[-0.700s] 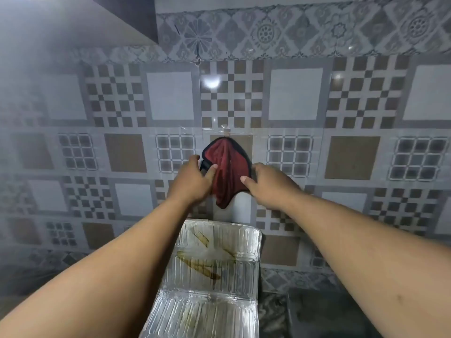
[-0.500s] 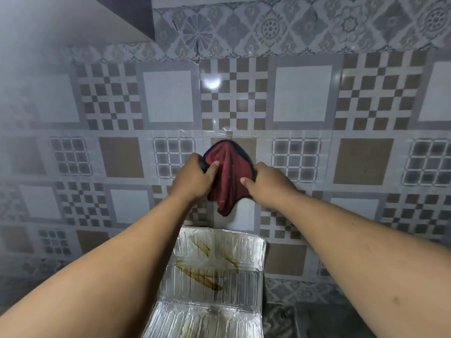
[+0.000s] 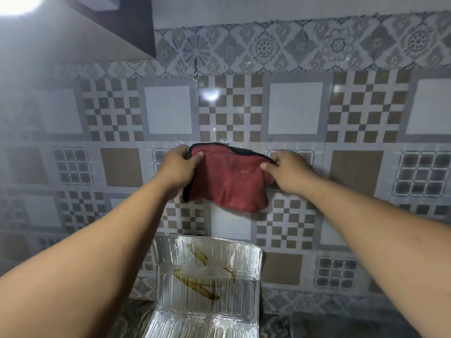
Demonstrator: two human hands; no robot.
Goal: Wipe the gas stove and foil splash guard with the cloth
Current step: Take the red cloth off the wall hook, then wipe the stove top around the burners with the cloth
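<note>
A red cloth [image 3: 228,179] with a dark edge is spread flat in front of the tiled wall at chest height. My left hand [image 3: 177,168] pinches its upper left corner and my right hand [image 3: 288,172] pinches its upper right corner. Below the cloth, a silver foil splash guard [image 3: 207,286] leans against the wall, with brown greasy streaks on its upper panels. The gas stove is out of view, apart from a dark shape at the bottom right that I cannot identify.
A patterned tile wall [image 3: 295,108] fills the view. A white overhead shelf or cabinet [image 3: 73,37] juts out at the top left. A marbled counter [image 3: 136,320] shows beside the foil at the bottom. A dark object [image 3: 341,325] sits at the bottom right.
The cloth hung bunched from a wall hook between my hands; now it is off the hook and stretched wide, my hands having moved apart.
</note>
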